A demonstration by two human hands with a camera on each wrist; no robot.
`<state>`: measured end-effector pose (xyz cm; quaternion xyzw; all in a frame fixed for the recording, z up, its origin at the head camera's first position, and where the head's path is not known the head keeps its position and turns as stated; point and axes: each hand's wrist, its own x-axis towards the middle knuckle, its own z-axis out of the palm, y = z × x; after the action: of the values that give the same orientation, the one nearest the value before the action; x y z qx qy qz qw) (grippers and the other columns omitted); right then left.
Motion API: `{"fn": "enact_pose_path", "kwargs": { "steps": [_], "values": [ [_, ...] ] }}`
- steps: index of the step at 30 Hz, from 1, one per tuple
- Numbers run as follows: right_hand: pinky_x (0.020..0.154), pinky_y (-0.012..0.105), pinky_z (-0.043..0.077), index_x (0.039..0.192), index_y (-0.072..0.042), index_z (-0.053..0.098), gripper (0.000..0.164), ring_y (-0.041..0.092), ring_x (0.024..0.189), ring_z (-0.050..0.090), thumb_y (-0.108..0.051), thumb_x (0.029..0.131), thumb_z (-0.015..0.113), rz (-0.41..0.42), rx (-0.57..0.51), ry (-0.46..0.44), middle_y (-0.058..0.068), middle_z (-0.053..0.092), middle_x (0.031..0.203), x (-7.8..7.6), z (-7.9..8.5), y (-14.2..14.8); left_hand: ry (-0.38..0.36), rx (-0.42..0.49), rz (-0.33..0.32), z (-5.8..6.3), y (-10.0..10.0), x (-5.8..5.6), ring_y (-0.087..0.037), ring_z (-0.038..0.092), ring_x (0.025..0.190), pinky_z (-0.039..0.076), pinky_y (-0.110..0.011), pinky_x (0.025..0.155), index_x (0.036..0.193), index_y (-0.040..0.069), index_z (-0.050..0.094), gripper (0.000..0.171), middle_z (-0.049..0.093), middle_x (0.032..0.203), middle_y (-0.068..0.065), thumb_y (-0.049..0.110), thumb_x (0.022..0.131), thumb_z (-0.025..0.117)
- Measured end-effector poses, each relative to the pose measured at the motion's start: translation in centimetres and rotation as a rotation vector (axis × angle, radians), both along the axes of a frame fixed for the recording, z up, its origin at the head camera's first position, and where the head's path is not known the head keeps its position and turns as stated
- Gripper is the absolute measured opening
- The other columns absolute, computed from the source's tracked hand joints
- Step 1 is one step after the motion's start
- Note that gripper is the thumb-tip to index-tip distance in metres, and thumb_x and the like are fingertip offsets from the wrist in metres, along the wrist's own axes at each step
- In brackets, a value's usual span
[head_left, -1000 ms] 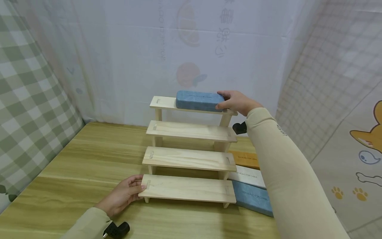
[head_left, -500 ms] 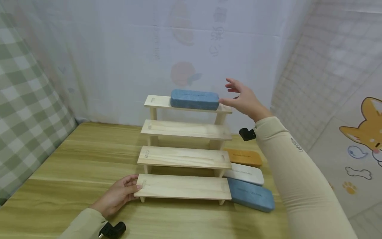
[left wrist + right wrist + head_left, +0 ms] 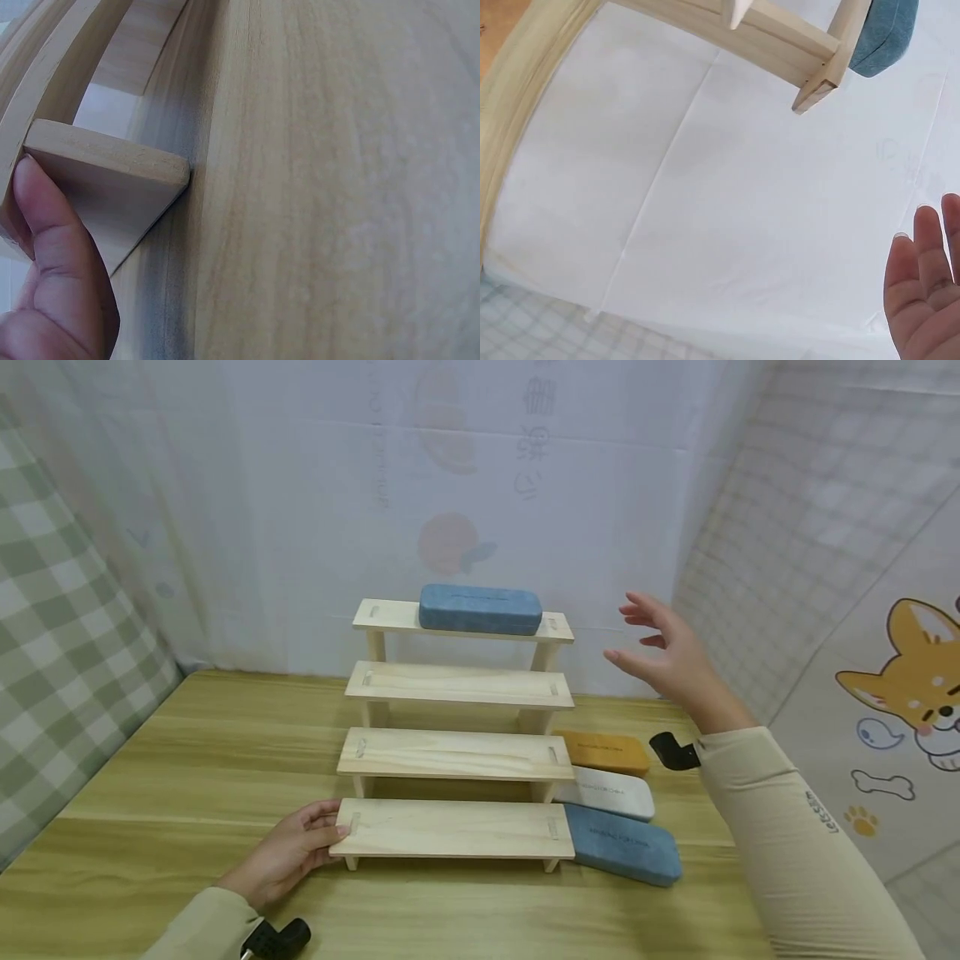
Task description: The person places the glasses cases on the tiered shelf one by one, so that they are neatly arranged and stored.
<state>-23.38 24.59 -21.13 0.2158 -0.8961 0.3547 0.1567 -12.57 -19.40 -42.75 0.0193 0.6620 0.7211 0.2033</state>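
A four-tier wooden display stand (image 3: 455, 754) rises in steps on the table. On its top tier lies a blue glasses case (image 3: 480, 609), long side across the board. My left hand (image 3: 288, 853) grips the left end of the lowest tier, thumb at the board's edge; the left wrist view shows the thumb (image 3: 56, 217) against the board beside a leg (image 3: 109, 161). Off to the right of the top tier, my right hand (image 3: 671, 656) is in the air, fingers spread and holding nothing. In the right wrist view its fingers (image 3: 922, 274) are apart from the stand and the case.
Beside the stand's right side lie an orange glasses case (image 3: 603, 752), a white one (image 3: 611, 793) and another blue one (image 3: 626, 846), their left ends close to or behind the tiers. A white curtain (image 3: 300, 527) hangs behind the wooden table (image 3: 187, 793); checked cloth (image 3: 67, 610) borders the left.
My right hand has let go of the blue case on the top tier and drawn away to the right and slightly down. The left hand keeps its grip; the head view has shifted a little.
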Motion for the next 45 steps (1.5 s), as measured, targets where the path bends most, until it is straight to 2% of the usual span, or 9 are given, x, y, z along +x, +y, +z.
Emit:
{"fn": "enact_pose_path", "kwargs": {
  "steps": [5, 10, 19, 26, 28, 33, 36, 42, 45],
  "values": [
    [0.089, 0.02, 0.035, 0.15, -0.006, 0.032, 0.075, 0.034, 0.124, 0.043, -0.014, 0.087, 0.071, -0.016, 0.033, 0.002, 0.021, 0.046, 0.139, 1.8, -2.0, 2.2, 0.001, 0.005, -0.011, -0.1, 0.0, -0.1, -0.012, 0.059, 0.092, 0.051, -0.028, 0.075, 0.144, -0.018, 0.008, 0.072, 0.054, 0.112, -0.006, 0.01, 0.097, 0.055],
    [0.087, 0.013, 0.035, 0.15, -0.005, 0.031, 0.073, 0.031, 0.123, 0.044, -0.014, 0.089, 0.069, -0.033, 0.025, -0.031, 0.021, 0.047, 0.139, 3.2, -4.3, 3.8, -0.002, 0.004, -0.016, -0.3, -0.1, -0.2, -0.012, 0.059, 0.092, 0.051, -0.029, 0.075, 0.144, -0.018, 0.008, 0.072, 0.054, 0.113, -0.007, 0.01, 0.097, 0.055],
    [0.085, 0.01, 0.037, 0.151, -0.004, 0.029, 0.068, -0.006, 0.116, 0.039, -0.013, 0.093, 0.064, -0.067, -0.041, -0.123, 0.018, 0.044, 0.138, 5.4, -8.2, 6.7, -0.017, 0.007, -0.013, -0.4, -0.4, -0.2, -0.012, 0.06, 0.091, 0.051, -0.028, 0.075, 0.144, -0.017, 0.009, 0.071, 0.055, 0.111, -0.005, 0.009, 0.097, 0.056],
    [0.084, 0.011, 0.039, 0.15, -0.001, 0.029, 0.065, -0.011, 0.113, 0.039, -0.012, 0.094, 0.062, -0.081, -0.063, -0.183, 0.006, 0.044, 0.135, 7.2, -11.1, 7.9, -0.01, 0.005, -0.018, -0.3, -0.3, -0.2, -0.011, 0.06, 0.092, 0.051, -0.028, 0.076, 0.144, -0.018, 0.008, 0.073, 0.055, 0.112, -0.005, 0.01, 0.097, 0.055],
    [0.084, 0.011, 0.039, 0.149, 0.001, 0.029, 0.065, -0.012, 0.113, 0.039, -0.012, 0.094, 0.062, -0.087, -0.068, -0.207, 0.006, 0.044, 0.136, 7.7, -11.8, 8.3, -0.01, 0.007, -0.018, -0.3, -0.3, -0.2, -0.011, 0.06, 0.092, 0.051, -0.029, 0.076, 0.144, -0.018, 0.007, 0.073, 0.054, 0.112, -0.006, 0.009, 0.097, 0.055],
    [0.083, 0.009, 0.04, 0.151, -0.001, 0.026, 0.068, -0.009, 0.112, 0.039, -0.019, 0.096, 0.061, -0.112, -0.046, -0.29, 0.022, 0.042, 0.14, 8.6, -13.3, 9.2, -0.009, 0.012, -0.012, -0.4, -0.3, -0.2, -0.011, 0.059, 0.093, 0.051, -0.029, 0.077, 0.144, -0.018, 0.007, 0.073, 0.054, 0.112, -0.006, 0.009, 0.096, 0.056],
    [0.083, 0.011, 0.041, 0.151, -0.002, 0.024, 0.069, -0.004, 0.114, 0.039, -0.023, 0.096, 0.06, -0.125, -0.03, -0.342, 0.023, 0.04, 0.142, 9.1, -13.9, 9.5, -0.012, 0.013, -0.011, -0.4, -0.3, -0.2, -0.011, 0.059, 0.092, 0.051, -0.029, 0.077, 0.144, -0.018, 0.007, 0.074, 0.054, 0.112, -0.005, 0.009, 0.096, 0.056],
    [0.083, 0.021, 0.044, 0.15, 0.003, 0.024, 0.068, 0.034, 0.125, 0.04, -0.022, 0.097, 0.059, -0.11, -0.001, -0.427, 0.027, 0.038, 0.142, 9.8, -15.1, 9.9, -0.015, 0.012, -0.008, -0.4, -0.3, -0.1, -0.01, 0.059, 0.092, 0.051, -0.029, 0.077, 0.144, -0.018, 0.007, 0.074, 0.054, 0.112, -0.005, 0.009, 0.096, 0.056],
    [0.086, 0.032, 0.046, 0.149, 0.003, 0.025, 0.068, 0.042, 0.125, 0.04, -0.023, 0.096, 0.06, -0.119, 0.027, -0.472, 0.027, 0.039, 0.142, 10.1, -15.6, 10.0, -0.015, 0.007, -0.008, -0.4, -0.3, -0.1, -0.01, 0.059, 0.092, 0.052, -0.029, 0.077, 0.145, -0.018, 0.006, 0.074, 0.054, 0.112, -0.005, 0.009, 0.097, 0.056]
  ]
}}
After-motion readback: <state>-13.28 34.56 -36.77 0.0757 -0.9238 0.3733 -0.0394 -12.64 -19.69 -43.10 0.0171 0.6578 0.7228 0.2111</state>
